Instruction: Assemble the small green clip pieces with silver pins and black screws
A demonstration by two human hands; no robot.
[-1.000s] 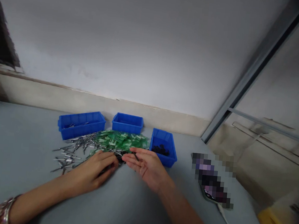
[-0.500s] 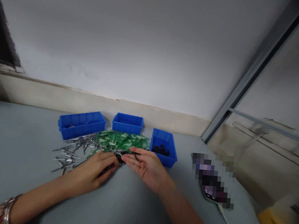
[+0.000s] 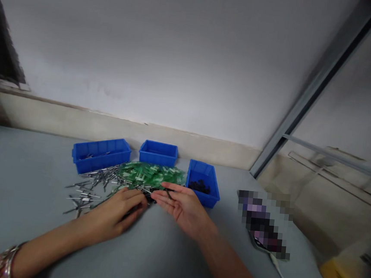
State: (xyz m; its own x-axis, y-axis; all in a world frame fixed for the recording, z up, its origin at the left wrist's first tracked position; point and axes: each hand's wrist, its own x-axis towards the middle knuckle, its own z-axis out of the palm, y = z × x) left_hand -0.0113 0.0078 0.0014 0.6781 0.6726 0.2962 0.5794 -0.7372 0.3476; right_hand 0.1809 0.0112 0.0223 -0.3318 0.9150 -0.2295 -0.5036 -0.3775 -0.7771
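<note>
My left hand (image 3: 123,211) lies at the near edge of a pile, its fingers curled. Whatever is in them, if anything, is hidden. Beside it, my right hand (image 3: 185,210) is turned partly palm up, with a small dark piece (image 3: 169,194) held among its fingers. Small green plastic bags (image 3: 153,174) lie heaped just beyond both hands. Slim metal rods with dark ends (image 3: 84,197) are scattered to the left of the bags. Between the fingertips of my two hands, a few rods and dark bits show, too small to tell apart.
Blue bins stand around the heap: a long one (image 3: 102,163) with a few rods, one at the back (image 3: 158,158), and one at the right (image 3: 211,199) with black pieces. Farther right lies a blurred-out phone (image 3: 259,223) on a white cable (image 3: 282,275). A wall closes the back.
</note>
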